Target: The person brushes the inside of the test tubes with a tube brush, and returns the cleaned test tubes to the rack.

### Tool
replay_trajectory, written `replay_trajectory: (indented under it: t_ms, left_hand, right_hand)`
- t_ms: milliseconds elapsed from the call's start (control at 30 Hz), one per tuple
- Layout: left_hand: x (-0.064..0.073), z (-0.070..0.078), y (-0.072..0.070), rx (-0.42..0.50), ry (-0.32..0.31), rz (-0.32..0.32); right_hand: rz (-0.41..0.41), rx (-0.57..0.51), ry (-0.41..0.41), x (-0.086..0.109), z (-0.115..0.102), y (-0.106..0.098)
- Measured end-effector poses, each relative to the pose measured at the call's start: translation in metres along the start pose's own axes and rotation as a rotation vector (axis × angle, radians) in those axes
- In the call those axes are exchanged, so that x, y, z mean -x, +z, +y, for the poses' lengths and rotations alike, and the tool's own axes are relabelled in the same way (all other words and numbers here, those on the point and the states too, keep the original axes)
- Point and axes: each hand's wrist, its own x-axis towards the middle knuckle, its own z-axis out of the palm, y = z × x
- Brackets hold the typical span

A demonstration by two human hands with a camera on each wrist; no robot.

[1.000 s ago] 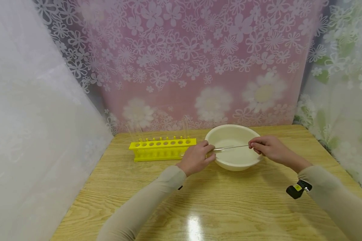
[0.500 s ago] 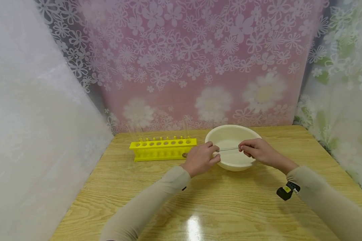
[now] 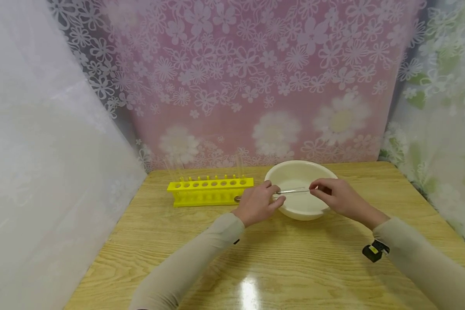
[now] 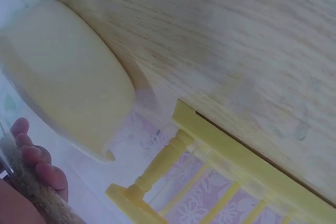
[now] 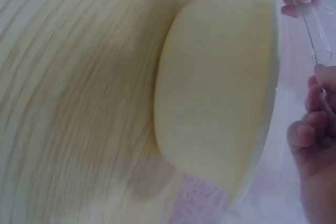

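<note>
My left hand (image 3: 258, 202) grips a clear glass test tube (image 5: 315, 24), held nearly level over the left side of a cream basin (image 3: 300, 214). A test tube brush is inside the tube, its bristles (image 4: 42, 195) showing past the left fingers in the left wrist view. From the tube's mouth comes the brush's thin wire handle, which my right hand (image 3: 341, 198) pinches between thumb and fingertips above the basin. The right fingertips are close to the tube's rim in the right wrist view. The left palm hides the middle of the tube.
A yellow test tube rack (image 3: 209, 185) stands left of the basin on the wooden table (image 3: 286, 262). Clear test tubes (image 3: 174, 168) stand at its left end, and more clear glass rises at its right end. A flowered curtain (image 3: 232, 86) hangs behind the table.
My right hand first moved left, pushing the brush wire deeper into the tube, then drew back slightly to the right. My left hand shifted slightly right with the tube.
</note>
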Motion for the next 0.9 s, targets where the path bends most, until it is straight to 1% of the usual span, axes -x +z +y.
replay_trajectory:
  t_ms: [167, 333, 400, 467, 533, 600, 667, 767, 833, 900]
  left_hand:
    - [0.0, -0.003, 0.001, 0.064, -0.041, -0.027]
    - [-0.002, -0.002, 0.002, 0.115, -0.047, -0.039]
    - [-0.002, -0.001, 0.001, 0.131, -0.042, -0.043]
    - [-0.002, 0.0, 0.0, 0.139, -0.036, -0.047]
    - [-0.002, 0.0, 0.0, 0.134, -0.031, -0.056]
    - [-0.001, -0.001, 0.0, 0.123, -0.026, -0.061]
    - [0.0, -0.002, 0.002, 0.104, -0.018, -0.063]
    - [0.001, -0.003, 0.003, 0.071, 0.006, -0.053]
    - [0.002, -0.004, 0.004, 0.043, 0.03, -0.037]
    - [0.002, -0.005, 0.004, 0.014, 0.057, -0.017]
  right_hand:
    - [0.15, 0.21, -0.208, 0.004, 0.005, 0.002]
    - [0.259, 0.368, -0.421, 0.005, 0.008, 0.002]
    - [0.286, 0.418, -0.491, 0.005, 0.007, 0.001]
    - [0.301, 0.452, -0.546, 0.005, 0.007, 0.0]
    - [0.286, 0.459, -0.569, 0.006, 0.006, -0.001]
    - [0.25, 0.429, -0.549, 0.007, 0.005, -0.002]
    - [0.199, 0.356, -0.482, 0.008, 0.004, -0.003]
    - [0.096, 0.184, -0.324, 0.01, 0.002, -0.006]
    - [0.029, 0.065, -0.215, 0.011, 0.001, -0.008]
    - [-0.027, -0.033, -0.125, 0.012, 0.001, -0.01]
